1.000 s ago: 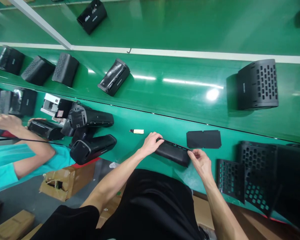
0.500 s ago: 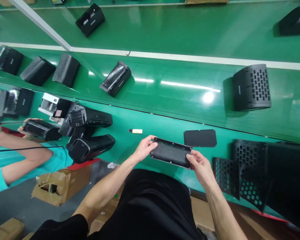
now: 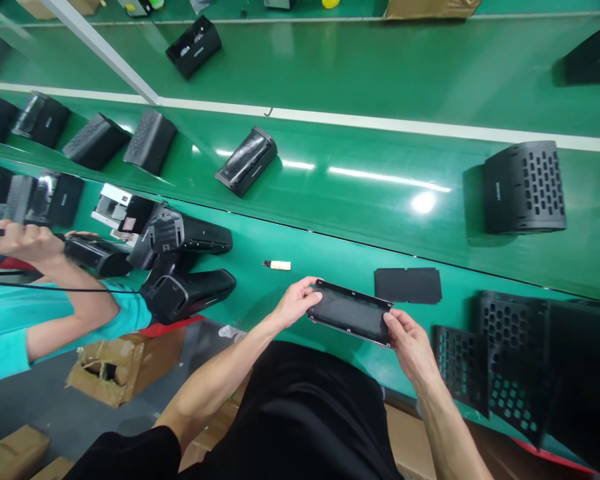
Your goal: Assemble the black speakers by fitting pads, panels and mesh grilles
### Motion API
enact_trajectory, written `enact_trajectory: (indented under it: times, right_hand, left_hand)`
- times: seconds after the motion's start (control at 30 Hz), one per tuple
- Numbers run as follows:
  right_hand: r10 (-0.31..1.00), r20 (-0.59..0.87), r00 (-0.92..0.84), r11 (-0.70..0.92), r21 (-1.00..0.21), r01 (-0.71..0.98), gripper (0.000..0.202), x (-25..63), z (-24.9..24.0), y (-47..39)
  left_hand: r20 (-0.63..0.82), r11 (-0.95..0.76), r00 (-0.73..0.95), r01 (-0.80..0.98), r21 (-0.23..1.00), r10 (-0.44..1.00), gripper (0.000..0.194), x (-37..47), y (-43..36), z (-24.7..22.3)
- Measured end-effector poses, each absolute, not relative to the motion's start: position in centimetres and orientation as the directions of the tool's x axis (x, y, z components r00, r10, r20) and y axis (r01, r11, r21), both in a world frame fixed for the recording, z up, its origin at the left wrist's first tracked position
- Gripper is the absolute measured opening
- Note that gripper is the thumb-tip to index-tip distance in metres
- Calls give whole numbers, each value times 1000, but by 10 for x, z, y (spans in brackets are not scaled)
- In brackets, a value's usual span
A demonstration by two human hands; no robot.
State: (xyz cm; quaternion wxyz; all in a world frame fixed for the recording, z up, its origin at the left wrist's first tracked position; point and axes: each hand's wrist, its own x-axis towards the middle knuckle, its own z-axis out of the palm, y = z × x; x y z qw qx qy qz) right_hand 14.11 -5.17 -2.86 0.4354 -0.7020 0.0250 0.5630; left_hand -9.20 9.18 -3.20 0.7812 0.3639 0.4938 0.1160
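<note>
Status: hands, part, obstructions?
Left hand and right hand grip black panel at opposite ends. Panel's recessed side showing. Black sheet just beyond, not covering it.

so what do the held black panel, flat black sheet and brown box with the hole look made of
Held black panel: probably moulded plastic, satin, with tabs along its edges. Flat black sheet: matte, thin; plastic or card, unclear. Brown box: likely dull cardboard, ragged-edged.

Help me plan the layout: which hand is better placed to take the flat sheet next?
Probably the right hand: it grips the panel nearer the sheet; the left hand holds its far end.
</note>
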Motion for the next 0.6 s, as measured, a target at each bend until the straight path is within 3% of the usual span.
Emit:
enact_trajectory:
  times: [0.33, 0.6]
  right_hand:
    - [444, -820, 361, -633, -572, -521, 63, 141, -35, -53]
    - [470, -800, 373, -625, -600, -500, 63, 142, -33, -53]
  left_hand:
    - [-662, 620, 479, 272, 736, 576, 56, -93, 94, -29]
    - [-646, 619, 494, 247, 746, 582, 56, -91, 93, -29]
